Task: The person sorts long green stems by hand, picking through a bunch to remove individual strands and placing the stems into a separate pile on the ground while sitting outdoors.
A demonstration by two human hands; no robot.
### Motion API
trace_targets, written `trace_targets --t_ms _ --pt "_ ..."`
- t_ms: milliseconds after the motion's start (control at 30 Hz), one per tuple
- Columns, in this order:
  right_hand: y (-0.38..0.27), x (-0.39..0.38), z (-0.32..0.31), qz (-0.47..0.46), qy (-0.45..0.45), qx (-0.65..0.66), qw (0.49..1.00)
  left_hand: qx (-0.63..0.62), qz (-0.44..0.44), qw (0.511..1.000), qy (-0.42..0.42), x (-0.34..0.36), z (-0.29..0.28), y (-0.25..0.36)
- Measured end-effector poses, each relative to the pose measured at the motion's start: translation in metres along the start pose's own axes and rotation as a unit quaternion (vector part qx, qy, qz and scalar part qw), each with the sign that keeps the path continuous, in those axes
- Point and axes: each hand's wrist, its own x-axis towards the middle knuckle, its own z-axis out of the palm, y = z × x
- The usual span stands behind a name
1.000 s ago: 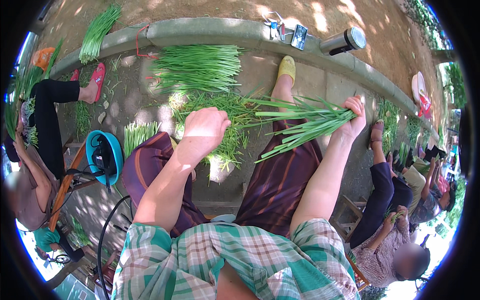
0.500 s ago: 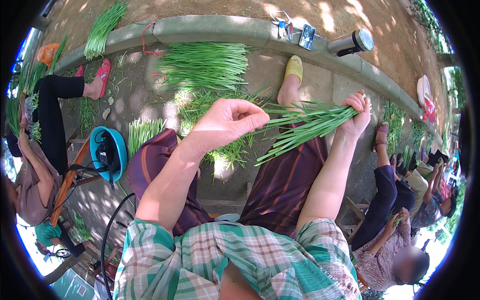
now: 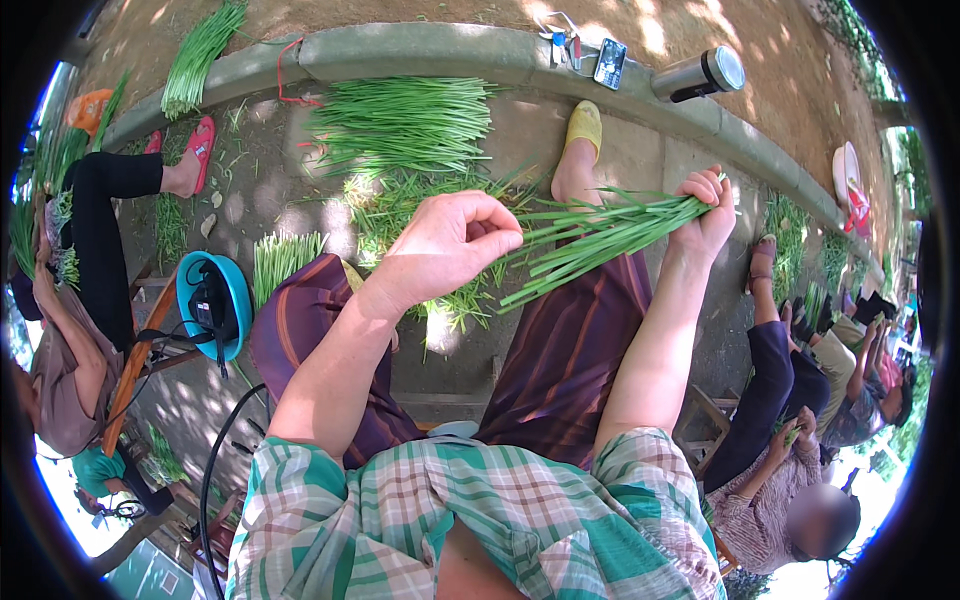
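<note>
A loose fanned bunch of garlic chives [image 3: 610, 238] is gripped in my right hand [image 3: 704, 216], its fingers wrapped round one end. The long green leaves spread leftward above my knees. At their free tips my left hand [image 3: 448, 236] is raised, thumb and fingertips pressed together in a pinch. Whether a leaf lies in that pinch is too small to tell. Beyond my hands a broad stack of chives [image 3: 400, 125] lies on the ground. Loose leaf scraps [image 3: 400, 210] are scattered between that stack and my left hand.
Beside my left knee stand upright chive stems [image 3: 285, 265] and a blue basin [image 3: 240, 300] holding a black object. Along the stone curb [image 3: 420, 50] are a phone [image 3: 610, 63], keys [image 3: 558, 45] and a steel flask [image 3: 700, 75]. Other people sit at both sides.
My left hand has shifted slightly left and down, away from the leaf tips. The right hand with the chives has moved only a little. The whole view has tilted slightly.
</note>
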Motion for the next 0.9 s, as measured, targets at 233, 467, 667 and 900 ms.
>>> trace_targets --t_ms 233,467,667,900 --pt "0.001 0.002 -0.003 -0.008 0.021 0.025 0.999 -0.057 0.091 0.985 0.138 0.002 0.01 -0.002" --pt "0.014 -0.004 0.009 0.028 -0.026 0.066 0.997 -0.164 0.071 0.967 0.184 0.005 0.012 -0.012" --pt "0.016 -0.005 0.011 0.001 -0.037 0.062 0.997 -0.203 0.048 0.946 0.25 0.006 0.005 -0.016" --pt "-0.023 -0.013 0.002 -0.074 -0.012 0.054 0.996 -0.262 0.015 0.925 0.274 0.001 -0.04 -0.018"
